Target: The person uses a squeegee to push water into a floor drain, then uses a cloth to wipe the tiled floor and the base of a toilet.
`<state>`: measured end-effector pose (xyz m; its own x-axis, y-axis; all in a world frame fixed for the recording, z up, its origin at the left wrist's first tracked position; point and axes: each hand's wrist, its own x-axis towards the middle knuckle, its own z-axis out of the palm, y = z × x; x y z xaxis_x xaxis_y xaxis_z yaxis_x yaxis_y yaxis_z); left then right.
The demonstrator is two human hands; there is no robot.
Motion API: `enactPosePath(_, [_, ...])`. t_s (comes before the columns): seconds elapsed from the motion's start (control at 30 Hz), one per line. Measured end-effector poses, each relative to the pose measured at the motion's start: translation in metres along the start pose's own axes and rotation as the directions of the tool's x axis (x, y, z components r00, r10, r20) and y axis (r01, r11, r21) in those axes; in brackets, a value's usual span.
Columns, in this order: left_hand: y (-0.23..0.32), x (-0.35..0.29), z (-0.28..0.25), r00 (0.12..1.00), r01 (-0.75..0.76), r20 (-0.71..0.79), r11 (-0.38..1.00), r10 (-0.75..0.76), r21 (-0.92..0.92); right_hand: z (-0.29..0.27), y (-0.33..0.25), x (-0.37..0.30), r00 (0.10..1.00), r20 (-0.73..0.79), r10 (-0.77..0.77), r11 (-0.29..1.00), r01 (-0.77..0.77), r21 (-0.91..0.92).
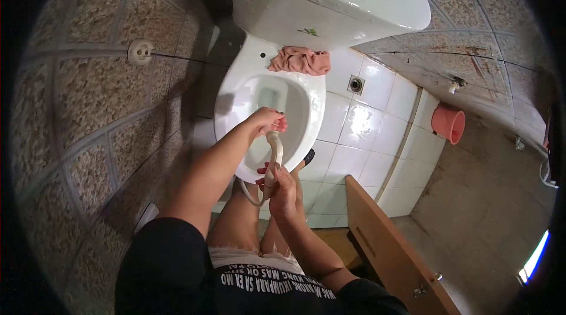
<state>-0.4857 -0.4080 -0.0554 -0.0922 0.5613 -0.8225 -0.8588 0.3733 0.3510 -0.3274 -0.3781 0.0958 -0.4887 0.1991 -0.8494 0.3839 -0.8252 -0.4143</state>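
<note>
At the front of the toilet bowl, the right hand grips a pale shower handset, while beside its head the left hand curls its fingers, how tightly I cannot tell.

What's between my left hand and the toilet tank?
The head view shows part of the toilet bowl, then a crumpled pink cloth, between your left hand and the tank.
</note>
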Motion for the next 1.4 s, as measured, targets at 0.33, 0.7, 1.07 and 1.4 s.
enactPosePath(0.33, [-0.05,0.059,-0.042,0.935,0.12,-0.266,0.915,-0.235,-0.385,0.006,-0.002,-0.014,0.992,-0.127,0.023,0.997,-0.014,0.073])
enactPosePath(0.7, [-0.053,0.055,-0.055,0.893,-0.015,-0.406,0.912,0.197,0.41,0.01,-0.004,-0.012,0.991,-0.132,0.012,0.998,-0.02,-0.063])
enactPosePath(1.07, [-0.03,0.029,-0.059,0.911,0.169,-0.402,0.803,0.095,0.572,0.006,0.008,-0.004,0.998,-0.055,0.03,0.985,-0.039,-0.167])
enactPosePath(1.4, [0.007,-0.034,-0.066,0.567,-0.367,-0.564,0.797,0.6,0.48,-0.009,-0.031,0.025,0.959,0.258,-0.12,0.647,0.273,-0.712])
